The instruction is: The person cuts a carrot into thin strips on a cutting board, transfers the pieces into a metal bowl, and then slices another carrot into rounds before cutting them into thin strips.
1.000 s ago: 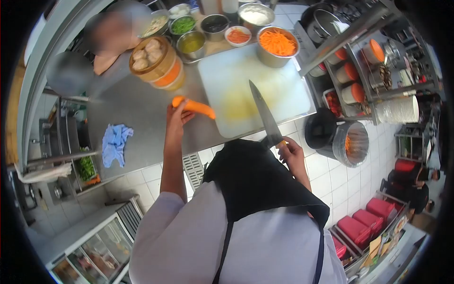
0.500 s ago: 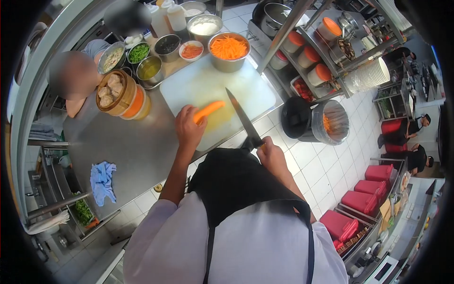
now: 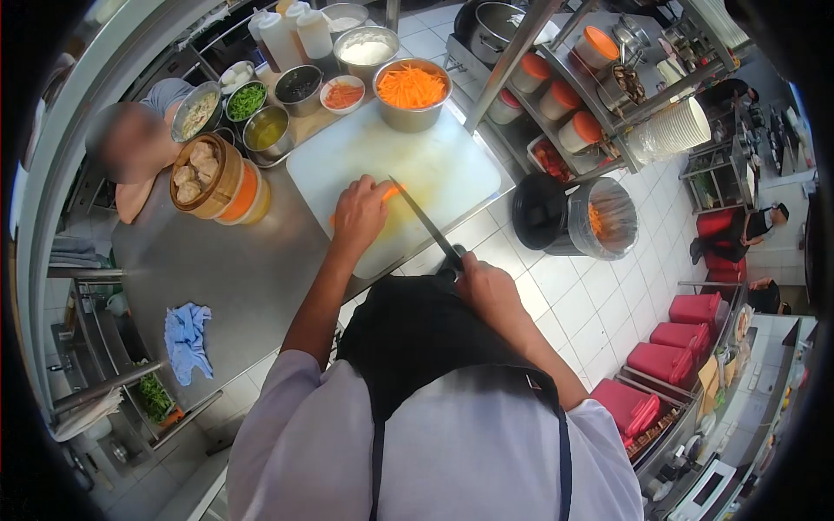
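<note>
My left hand (image 3: 360,214) is closed over a peeled carrot (image 3: 393,190) and presses it against the white cutting board (image 3: 334,152). Most of the carrot is covered by my fingers, with an orange bit showing at either side. In my right hand (image 3: 486,285) is a long kitchen knife (image 3: 423,217), gripped by the handle. Its blade lies at a slant over the board, the tip right at the carrot's far end beside my left fingertips.
A steel bowl of shredded carrot (image 3: 413,93) stands on the board's far edge. Bowls of chopped greens (image 3: 247,102) and oil (image 3: 269,133), plus a bamboo steamer with dumplings (image 3: 208,180), are to the left. A blue cloth (image 3: 187,341) lies on the steel table. A lined bin (image 3: 603,219) stands right.
My left hand has moved forward over the carrot, covering more of it. The knife has swung left, bringing its tip to the carrot. The whole view has shifted slightly.
</note>
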A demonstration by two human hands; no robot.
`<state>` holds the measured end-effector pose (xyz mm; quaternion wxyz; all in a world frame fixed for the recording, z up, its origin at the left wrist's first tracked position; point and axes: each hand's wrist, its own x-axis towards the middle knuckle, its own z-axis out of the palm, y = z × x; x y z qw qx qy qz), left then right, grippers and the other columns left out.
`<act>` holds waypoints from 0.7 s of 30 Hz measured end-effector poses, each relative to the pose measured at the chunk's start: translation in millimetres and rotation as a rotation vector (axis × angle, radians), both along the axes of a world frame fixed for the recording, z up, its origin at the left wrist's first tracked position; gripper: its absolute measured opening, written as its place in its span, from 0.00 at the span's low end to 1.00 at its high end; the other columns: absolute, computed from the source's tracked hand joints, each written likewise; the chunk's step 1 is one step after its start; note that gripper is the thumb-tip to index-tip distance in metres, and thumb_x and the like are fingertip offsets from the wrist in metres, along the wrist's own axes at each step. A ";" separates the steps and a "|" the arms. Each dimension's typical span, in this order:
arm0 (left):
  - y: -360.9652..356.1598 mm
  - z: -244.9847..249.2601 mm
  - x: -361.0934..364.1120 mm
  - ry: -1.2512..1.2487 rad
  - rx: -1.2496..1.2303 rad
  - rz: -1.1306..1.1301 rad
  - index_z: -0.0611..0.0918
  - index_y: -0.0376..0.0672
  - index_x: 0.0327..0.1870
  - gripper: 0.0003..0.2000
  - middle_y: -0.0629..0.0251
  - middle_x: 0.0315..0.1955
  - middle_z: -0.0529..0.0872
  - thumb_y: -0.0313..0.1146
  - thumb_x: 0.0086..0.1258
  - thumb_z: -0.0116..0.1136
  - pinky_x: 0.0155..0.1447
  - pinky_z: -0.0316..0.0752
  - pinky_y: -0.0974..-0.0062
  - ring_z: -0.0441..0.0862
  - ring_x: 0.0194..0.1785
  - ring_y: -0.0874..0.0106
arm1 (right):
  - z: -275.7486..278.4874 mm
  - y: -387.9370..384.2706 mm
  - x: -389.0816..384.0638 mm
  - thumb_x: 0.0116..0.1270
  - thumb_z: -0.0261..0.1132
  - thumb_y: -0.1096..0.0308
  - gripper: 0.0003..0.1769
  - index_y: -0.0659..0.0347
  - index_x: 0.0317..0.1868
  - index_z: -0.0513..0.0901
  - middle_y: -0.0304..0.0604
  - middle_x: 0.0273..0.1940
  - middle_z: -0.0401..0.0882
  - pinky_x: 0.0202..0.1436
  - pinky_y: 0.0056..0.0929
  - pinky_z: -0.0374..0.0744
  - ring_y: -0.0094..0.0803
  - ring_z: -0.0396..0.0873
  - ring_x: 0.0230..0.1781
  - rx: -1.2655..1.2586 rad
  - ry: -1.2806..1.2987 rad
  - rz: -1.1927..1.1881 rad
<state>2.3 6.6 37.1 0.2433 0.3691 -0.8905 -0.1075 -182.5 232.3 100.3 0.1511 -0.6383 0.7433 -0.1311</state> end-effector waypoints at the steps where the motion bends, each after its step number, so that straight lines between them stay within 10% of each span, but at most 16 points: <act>1: -0.2 -0.2 -0.9 -0.003 -0.010 -0.006 0.87 0.48 0.53 0.17 0.60 0.39 0.82 0.23 0.63 0.64 0.48 0.80 0.59 0.83 0.43 0.58 | 4.4 -1.7 3.5 0.70 0.64 0.70 0.09 0.66 0.42 0.74 0.58 0.26 0.83 0.29 0.52 0.85 0.56 0.87 0.26 0.013 0.004 0.001; 21: 10.0 -16.3 -6.5 0.065 0.243 0.317 0.82 0.44 0.60 0.18 0.54 0.49 0.84 0.34 0.71 0.69 0.54 0.82 0.54 0.85 0.52 0.51 | 8.9 1.0 9.8 0.73 0.65 0.65 0.11 0.65 0.41 0.75 0.58 0.30 0.84 0.33 0.54 0.85 0.59 0.86 0.28 -0.013 -0.053 -0.128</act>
